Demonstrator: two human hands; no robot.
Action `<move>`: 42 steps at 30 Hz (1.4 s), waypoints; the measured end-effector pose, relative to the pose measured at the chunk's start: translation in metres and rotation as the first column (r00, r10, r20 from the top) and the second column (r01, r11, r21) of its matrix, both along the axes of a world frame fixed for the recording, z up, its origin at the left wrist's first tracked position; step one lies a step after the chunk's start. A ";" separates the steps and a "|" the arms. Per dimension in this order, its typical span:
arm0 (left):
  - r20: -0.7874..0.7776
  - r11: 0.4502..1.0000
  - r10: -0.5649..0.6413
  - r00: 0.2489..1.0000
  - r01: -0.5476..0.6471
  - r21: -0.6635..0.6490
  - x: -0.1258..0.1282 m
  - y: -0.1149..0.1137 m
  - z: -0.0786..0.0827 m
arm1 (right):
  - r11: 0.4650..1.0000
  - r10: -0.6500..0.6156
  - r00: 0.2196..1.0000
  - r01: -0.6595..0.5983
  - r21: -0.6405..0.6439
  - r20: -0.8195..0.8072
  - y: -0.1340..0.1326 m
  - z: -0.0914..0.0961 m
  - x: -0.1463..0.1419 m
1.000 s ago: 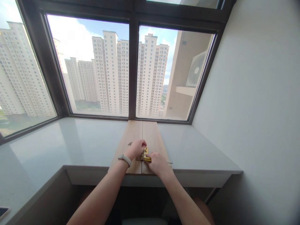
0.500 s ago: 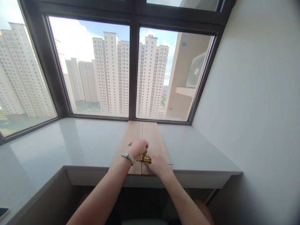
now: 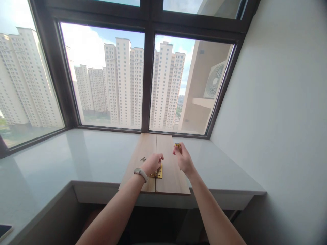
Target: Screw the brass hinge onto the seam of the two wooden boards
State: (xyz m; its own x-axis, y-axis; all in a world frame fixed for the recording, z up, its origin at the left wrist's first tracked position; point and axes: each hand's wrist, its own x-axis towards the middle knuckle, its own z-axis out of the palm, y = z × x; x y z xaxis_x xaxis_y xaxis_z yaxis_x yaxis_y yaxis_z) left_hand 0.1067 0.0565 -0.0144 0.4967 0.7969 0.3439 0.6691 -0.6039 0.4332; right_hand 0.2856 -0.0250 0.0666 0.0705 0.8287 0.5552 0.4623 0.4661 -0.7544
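Note:
Two pale wooden boards, a left board (image 3: 146,144) and a right board (image 3: 175,180), lie side by side on the sill. A brass hinge (image 3: 159,173) straddles their seam near the front. My left hand (image 3: 152,164) is over the hinge with its fingers curled and pinched; whatever they hold is hidden. My right hand (image 3: 186,161), raised above the right board's edge, grips a screwdriver (image 3: 178,146) with a yellow and black handle, its butt up. Only a bit of its shaft shows below the hand. Several small screws (image 3: 143,159) lie loose on the left board.
The white sill (image 3: 102,156) has a front edge just before the boards. Behind them rises a dark window frame (image 3: 148,85); a white wall (image 3: 268,102) stands at the right. A dark flat object (image 3: 5,231) shows in the lower left corner.
My right hand has lifted from the hinge, up and to the right, turning the screwdriver from lying sideways to upright. My left hand stays at the hinge, which now shows more.

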 end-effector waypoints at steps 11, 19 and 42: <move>0.147 1.000 0.016 0.989 -0.016 -0.004 0.000 0.000 -0.009 | 0.979 0.203 0.955 -0.195 0.056 -0.217 0.029 -0.012 -0.014; 0.158 0.999 0.045 0.986 -0.046 0.005 0.000 -0.002 -0.011 | 0.975 0.222 0.951 -0.220 0.034 -0.216 0.041 -0.021 -0.022; 0.156 0.998 0.057 0.986 -0.056 -0.012 0.001 -0.008 -0.006 | 0.929 0.361 0.931 -0.364 -0.067 -0.058 0.055 -0.005 -0.017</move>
